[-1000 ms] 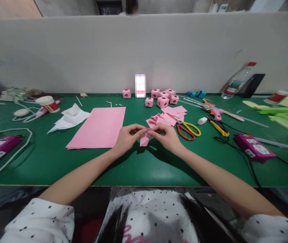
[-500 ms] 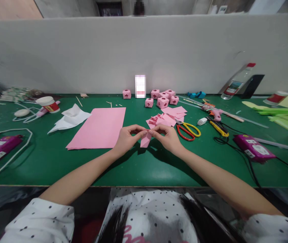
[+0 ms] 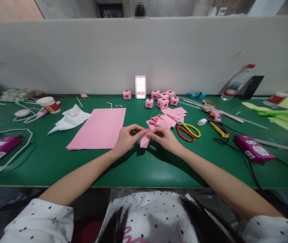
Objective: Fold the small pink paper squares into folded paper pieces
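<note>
A small folded piece of pink paper (image 3: 144, 141) is held up just above the green table, its lower flap hanging down. My left hand (image 3: 130, 136) pinches its left side between thumb and fingers. On the other side my right hand (image 3: 164, 137) pinches the upper right part, thumb in front. Both hands are closed on the paper, and the fingers hide some of its folds. Behind my right hand lies a pile of cut and folded pink paper pieces (image 3: 163, 120). Scissors with red and yellow handles (image 3: 191, 130) rest beside that pile.
Left of my hands lies a stack of pink sheets (image 3: 103, 130), with crumpled white tissue (image 3: 70, 118) beyond. Folded pink paper cubes (image 3: 163, 102) and a phone (image 3: 140, 87) stand by the partition. A pink glue gun (image 3: 217, 115), purple power strip (image 3: 254, 148) and cables lie right.
The right thumb and fingers have shifted slightly down and right on the paper, so more of its upper edge shows between the hands. Everything else stays put.
</note>
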Demonstrator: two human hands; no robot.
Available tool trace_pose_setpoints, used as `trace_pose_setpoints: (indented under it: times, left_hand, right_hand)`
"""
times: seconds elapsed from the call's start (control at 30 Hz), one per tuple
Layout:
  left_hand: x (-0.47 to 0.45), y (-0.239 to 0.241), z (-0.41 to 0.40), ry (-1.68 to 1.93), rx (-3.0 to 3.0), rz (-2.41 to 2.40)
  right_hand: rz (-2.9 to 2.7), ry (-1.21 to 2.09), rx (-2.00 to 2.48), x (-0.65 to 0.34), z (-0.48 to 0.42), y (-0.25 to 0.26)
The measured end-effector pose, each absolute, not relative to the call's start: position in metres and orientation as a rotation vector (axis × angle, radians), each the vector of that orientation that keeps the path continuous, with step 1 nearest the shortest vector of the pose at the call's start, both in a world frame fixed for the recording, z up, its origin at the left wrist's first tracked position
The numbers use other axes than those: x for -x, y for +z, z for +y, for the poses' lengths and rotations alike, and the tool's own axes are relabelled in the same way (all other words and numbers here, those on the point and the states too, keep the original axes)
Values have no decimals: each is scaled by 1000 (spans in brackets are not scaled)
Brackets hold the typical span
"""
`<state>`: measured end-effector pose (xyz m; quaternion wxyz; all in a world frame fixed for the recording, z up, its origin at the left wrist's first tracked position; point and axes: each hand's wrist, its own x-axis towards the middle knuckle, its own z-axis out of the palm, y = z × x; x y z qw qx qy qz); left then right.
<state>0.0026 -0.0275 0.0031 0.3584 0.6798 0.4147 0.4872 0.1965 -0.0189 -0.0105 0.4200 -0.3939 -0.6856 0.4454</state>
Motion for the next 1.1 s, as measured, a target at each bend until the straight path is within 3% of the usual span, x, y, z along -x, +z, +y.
trace_pose_setpoints:
  times: [0.3, 0.57, 1.1]
  left_hand:
    - [-3, 5, -26, 1258, -1697, 1061]
    - [-1, 4, -25, 1271, -1691, 1059]
    - [-2, 4, -24, 1271, -1682, 1066]
  right_hand:
    - [-1843, 1016, 1059, -197, -19, -9]
    - [-1855, 1190, 993, -197, -16, -15]
    - [-1897, 1151, 1017, -196, -19, -11]
